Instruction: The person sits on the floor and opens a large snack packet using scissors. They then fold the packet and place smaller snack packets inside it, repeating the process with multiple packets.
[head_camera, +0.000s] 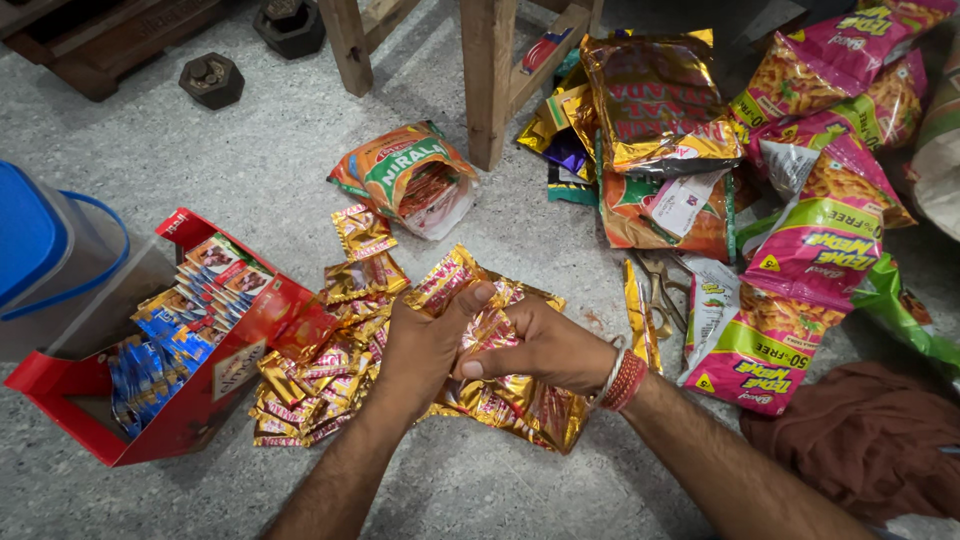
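Both my hands, left hand (425, 345) and right hand (545, 345), clenched on a gold sachet strip (500, 390), loose sachet pile (320, 375) just left, red box (215, 375) beyond it

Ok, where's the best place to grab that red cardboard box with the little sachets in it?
Take the red box by its long outer wall from the right, near the gold sachet pile. The top is open and packed with sachets, and a blue-lidded container crowds its left side.

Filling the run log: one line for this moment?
left hand: holds gold sachets | right hand: same sachets | red box: left | floor
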